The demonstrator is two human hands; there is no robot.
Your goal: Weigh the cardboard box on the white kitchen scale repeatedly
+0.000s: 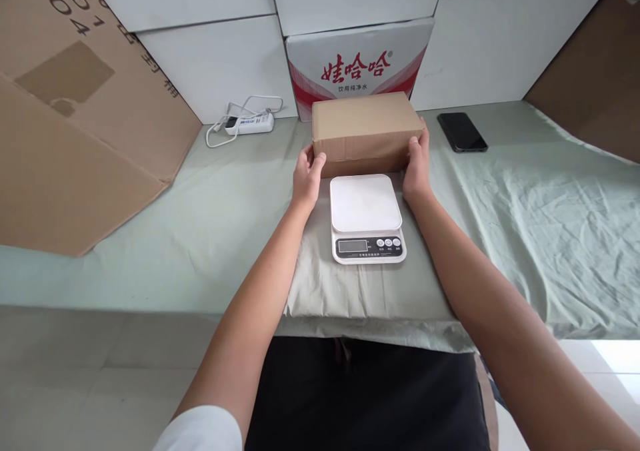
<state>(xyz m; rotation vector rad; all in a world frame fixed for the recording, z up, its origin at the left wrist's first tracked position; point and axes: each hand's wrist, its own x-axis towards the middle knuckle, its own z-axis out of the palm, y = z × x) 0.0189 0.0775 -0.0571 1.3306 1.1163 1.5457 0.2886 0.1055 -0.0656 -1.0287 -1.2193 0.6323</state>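
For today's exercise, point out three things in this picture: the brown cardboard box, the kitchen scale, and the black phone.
brown cardboard box [367, 126]: head view, middle of its top and front face.
kitchen scale [365, 202]: head view, centre of the white weighing plate.
black phone [462, 132]: head view, middle of its dark screen.

Both forearms are bare from the elbow down to the left hand [306, 179] and the right hand [418, 170]. There are no rings, no watch and no gloves. At the near left, a short white sleeve [203, 430] covers the upper arm. Near the bottom centre, dark black clothing [365, 398] covers the lap.
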